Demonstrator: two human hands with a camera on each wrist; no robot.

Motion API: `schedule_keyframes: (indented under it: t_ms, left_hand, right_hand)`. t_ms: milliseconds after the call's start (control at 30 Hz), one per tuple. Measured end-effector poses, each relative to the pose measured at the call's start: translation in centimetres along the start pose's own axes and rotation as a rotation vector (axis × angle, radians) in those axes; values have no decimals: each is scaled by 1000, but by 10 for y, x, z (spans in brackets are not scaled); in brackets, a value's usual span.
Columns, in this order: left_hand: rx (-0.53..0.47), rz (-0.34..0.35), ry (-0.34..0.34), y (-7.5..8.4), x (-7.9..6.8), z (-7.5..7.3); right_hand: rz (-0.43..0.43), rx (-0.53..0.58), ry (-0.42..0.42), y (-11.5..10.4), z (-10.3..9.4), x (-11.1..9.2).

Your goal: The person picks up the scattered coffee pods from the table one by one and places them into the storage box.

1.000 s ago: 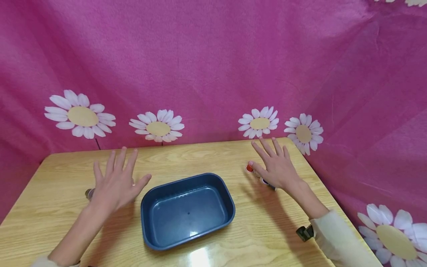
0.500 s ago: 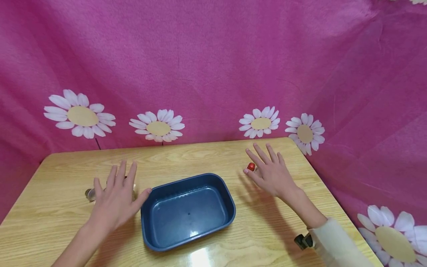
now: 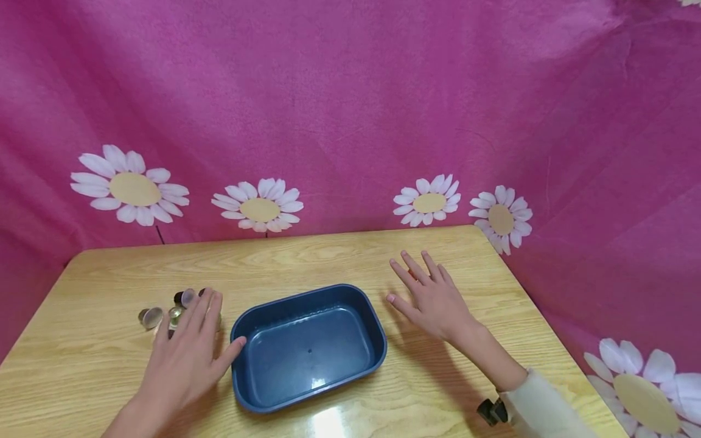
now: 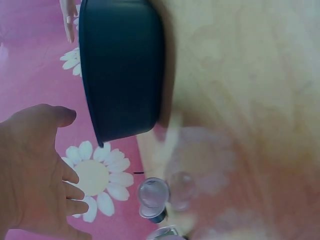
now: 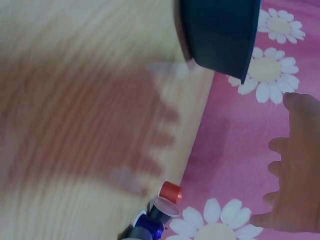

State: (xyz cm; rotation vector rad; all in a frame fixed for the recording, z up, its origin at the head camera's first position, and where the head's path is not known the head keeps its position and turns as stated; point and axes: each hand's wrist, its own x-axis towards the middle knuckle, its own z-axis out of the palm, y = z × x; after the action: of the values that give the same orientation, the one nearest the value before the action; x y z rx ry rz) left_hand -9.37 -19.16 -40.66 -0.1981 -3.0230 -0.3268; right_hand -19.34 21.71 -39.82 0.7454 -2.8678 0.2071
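Observation:
My left hand (image 3: 181, 365), fingers straight, hovers over the left of the table, its thumb overlapping the rim of a dark blue plastic basin (image 3: 309, 350). Just beyond its fingers lies a group of small coffee capsules (image 3: 150, 317), some dark with pale round faces; the hand hides part of the group. My right hand (image 3: 438, 304) is spread above the table right of the basin and holds nothing. Under it a red capsule (image 5: 170, 192) shows in the right wrist view, in a row with a dark one (image 5: 163, 209) and a blue one (image 5: 149, 226).
The basin stands mid-table between the hands, with nothing in it. The wooden table (image 3: 328, 258) ends at the back against a pink curtain (image 3: 339, 121) with printed daisies, which also runs along the right side. A black strap device (image 3: 491, 412) sits at my right wrist.
My left hand has come down and nearer to me, uncovering more of the left capsules. The right hand has drifted left and nearer, and now mostly covers the red capsule.

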Motion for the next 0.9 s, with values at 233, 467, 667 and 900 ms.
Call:
schedule_keyframes:
  t_ms: [233, 467, 667, 900]
  left_hand:
    - [-2, -27, 2, -1, -11, 11]
    - [-13, -74, -54, 4, -20, 24]
    - [-15, -66, -27, 8, -24, 31]
    - [-37, -75, -50, 14, -28, 35]
  right_hand:
    - [-35, -10, -8, -13, 15, -5]
    - [-69, -20, -35, -21, 26, -12]
    - [-67, 5, -71, -26, 35, -16]
    - [-76, 37, -110, -32, 38, -19]
